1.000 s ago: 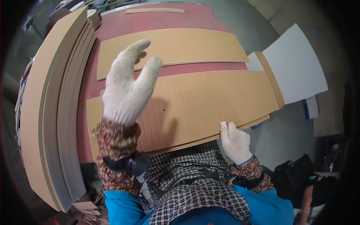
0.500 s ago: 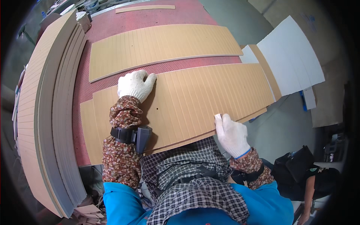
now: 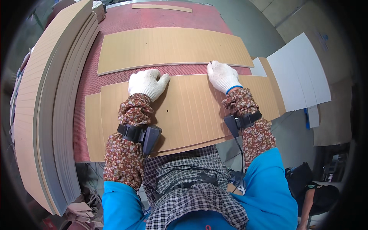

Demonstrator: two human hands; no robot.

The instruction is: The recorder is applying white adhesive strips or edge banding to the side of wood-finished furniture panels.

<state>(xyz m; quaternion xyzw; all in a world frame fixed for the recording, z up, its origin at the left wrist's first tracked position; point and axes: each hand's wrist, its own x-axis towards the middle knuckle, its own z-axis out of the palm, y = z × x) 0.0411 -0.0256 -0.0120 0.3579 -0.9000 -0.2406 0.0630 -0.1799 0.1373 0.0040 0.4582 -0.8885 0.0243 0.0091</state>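
Observation:
A tan grooved wood-grain panel point(image 3: 191, 115) lies in front of me over another panel point(image 3: 93, 126), whose left end sticks out beneath it. At its far edge, left of the middle, my left hand point(image 3: 147, 84) in a white knit glove has its fingers curled over the edge, thumb apart. My right hand point(image 3: 223, 76), gloved too, is closed at the far edge further right. Whatever its fingertips pinch is hidden. Beyond a strip of red table, a second tan panel point(image 3: 172, 50) lies crosswise, just past my right fingertips. Each wrist carries a black strapped device.
Tall stacked panels point(image 3: 50, 96) stand along the left. The red mesh-patterned table point(image 3: 88, 80) bears a thin tan strip point(image 3: 161, 7) at its far end. White sheets point(image 3: 299, 71) extend past the right edge. A person in black point(image 3: 320, 203) is at the lower right.
My right hand has moved from the panel's near edge to its far edge; the small white piece at its fingertips no longer shows. My left hand stays on the far edge. The view has shifted slightly.

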